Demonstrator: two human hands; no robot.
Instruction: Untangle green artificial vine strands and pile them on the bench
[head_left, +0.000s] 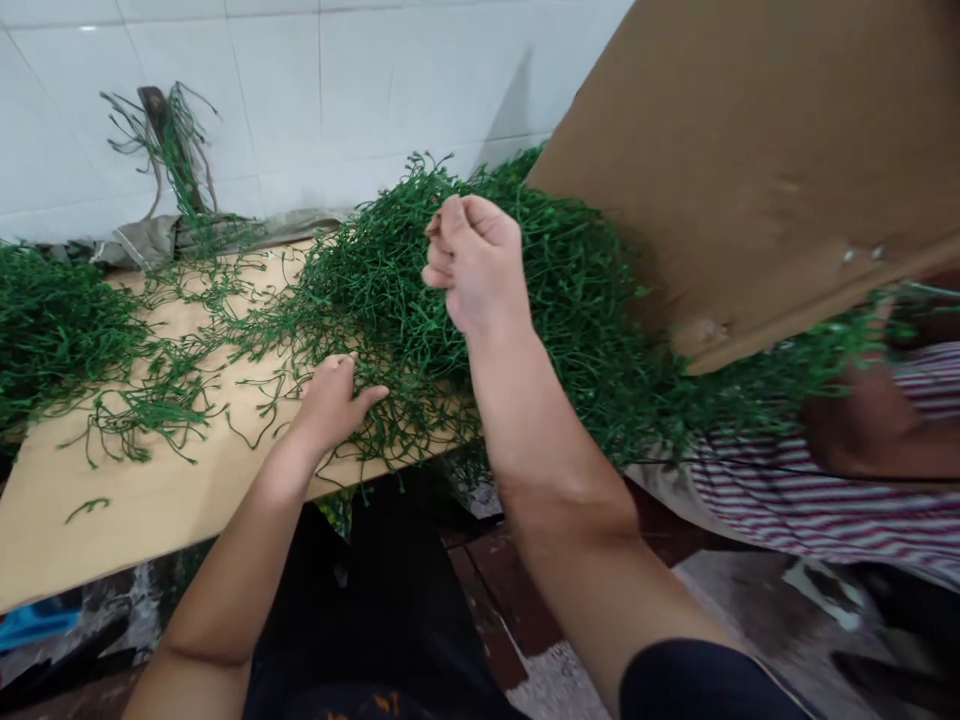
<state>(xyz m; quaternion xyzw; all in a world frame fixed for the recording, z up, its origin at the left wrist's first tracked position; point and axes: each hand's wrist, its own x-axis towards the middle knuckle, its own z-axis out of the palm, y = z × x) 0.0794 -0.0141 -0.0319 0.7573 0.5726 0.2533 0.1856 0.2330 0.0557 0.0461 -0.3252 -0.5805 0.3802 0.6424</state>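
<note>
The tan tabletop (45, 535) bears heaped, scattered green strands (390, 270).

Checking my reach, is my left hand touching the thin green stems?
Cannot tell: in the head view, your left hand overlaps the stems, hiding contact or gap.

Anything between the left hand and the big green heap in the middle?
Nothing visible: the left hand is at the near edge of the green heap, and the brown panel is farther right.

Bright wall (360, 85), dim floor (491, 585)
</note>
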